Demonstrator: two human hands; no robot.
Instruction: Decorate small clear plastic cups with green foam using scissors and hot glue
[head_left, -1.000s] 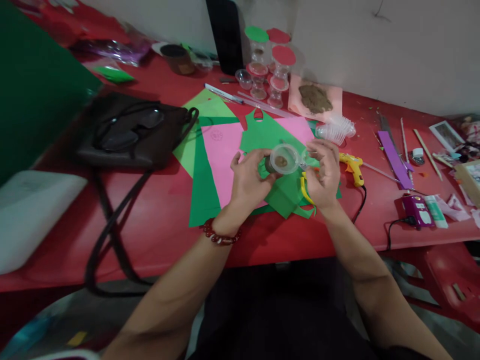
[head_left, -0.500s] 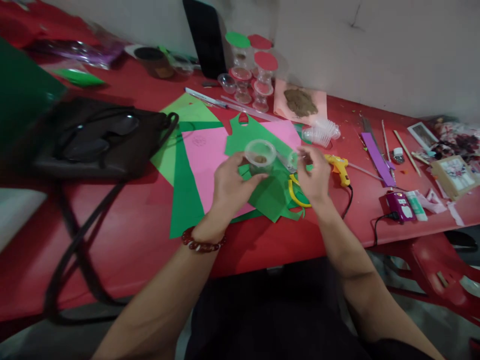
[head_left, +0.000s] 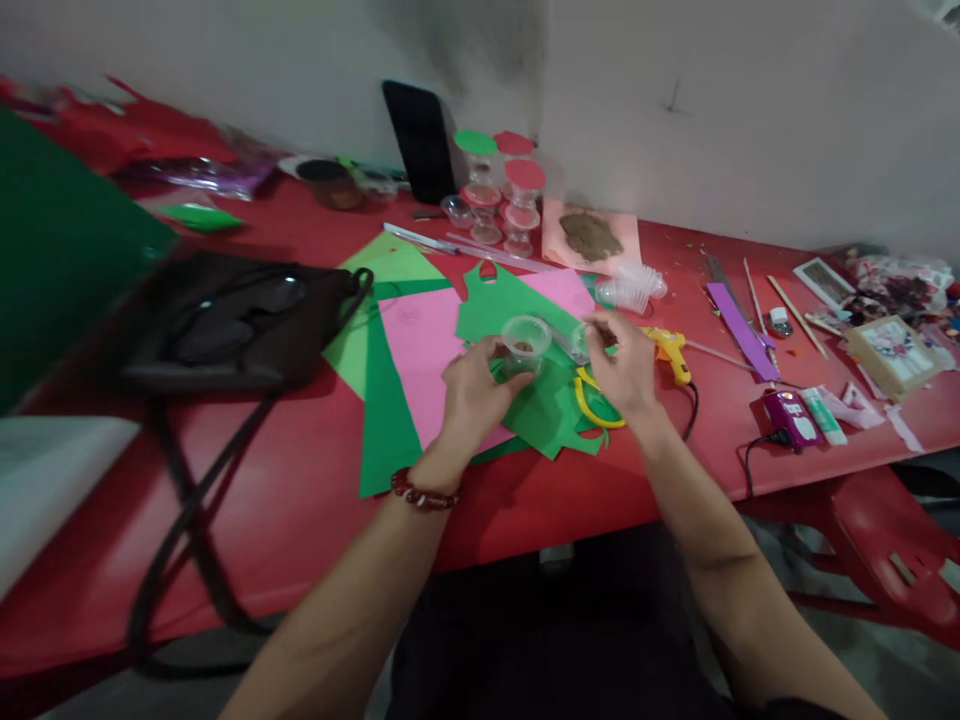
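From the head camera, I see two bare hands busy over a red table (head_left: 540,525). The left hand (head_left: 474,392), with a red bead bracelet (head_left: 426,490) on its wrist, has its thumb and fingers curled around a clear cup (head_left: 526,333). The cup is held up over green paper (head_left: 551,420), and a bit of brown stuff shows inside it. At three o'clock from the cup, the right hand (head_left: 624,362) pinches a small clear piece (head_left: 580,338) in its fingertips; it is too blurry for me to tell its shape. The two clear things are near each other but not touching. Scissors (head_left: 606,423) with yellow handles lie at four o'clock from the cup, and a yellow glue gun (head_left: 670,350) lies farther out at three. At two o'clock there is a stack of clear cups (head_left: 631,288), at one o'clock a brown pile (head_left: 591,236) on light pink paper (head_left: 628,225), and near twelve some cup towers (head_left: 482,210). A dark bag (head_left: 217,370) lies at nine.
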